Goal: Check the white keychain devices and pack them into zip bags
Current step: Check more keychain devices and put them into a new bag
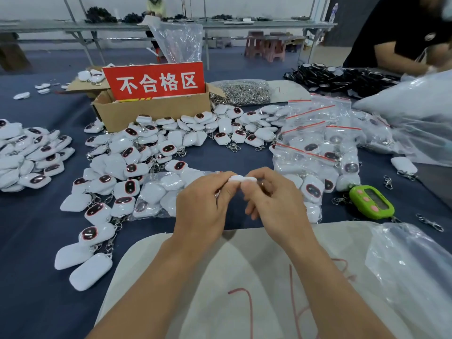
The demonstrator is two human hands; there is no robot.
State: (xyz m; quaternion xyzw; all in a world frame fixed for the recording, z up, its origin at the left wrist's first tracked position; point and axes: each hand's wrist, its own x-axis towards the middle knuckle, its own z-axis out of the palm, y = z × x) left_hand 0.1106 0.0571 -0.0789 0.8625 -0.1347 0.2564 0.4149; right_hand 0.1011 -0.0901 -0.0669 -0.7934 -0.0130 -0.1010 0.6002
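Observation:
One white keychain device (241, 179) is held edge-on above the table between both hands. My left hand (203, 206) pinches its left end and my right hand (274, 201) pinches its right end. A wide heap of loose white devices (156, 148) with dark oval faces and metal clasps spreads across the blue table beyond my hands. Filled zip bags with red strips (315, 145) lie stacked to the right. One clear bag holding devices (159, 192) lies just left of my left hand.
A cardboard box with a red sign (154, 104) stands behind the heap. A second pile of devices (29, 155) lies at the left edge. A green timer (371, 201) sits at right, a white sack (244, 277) lies under my forearms, and another person (403, 40) works at far right.

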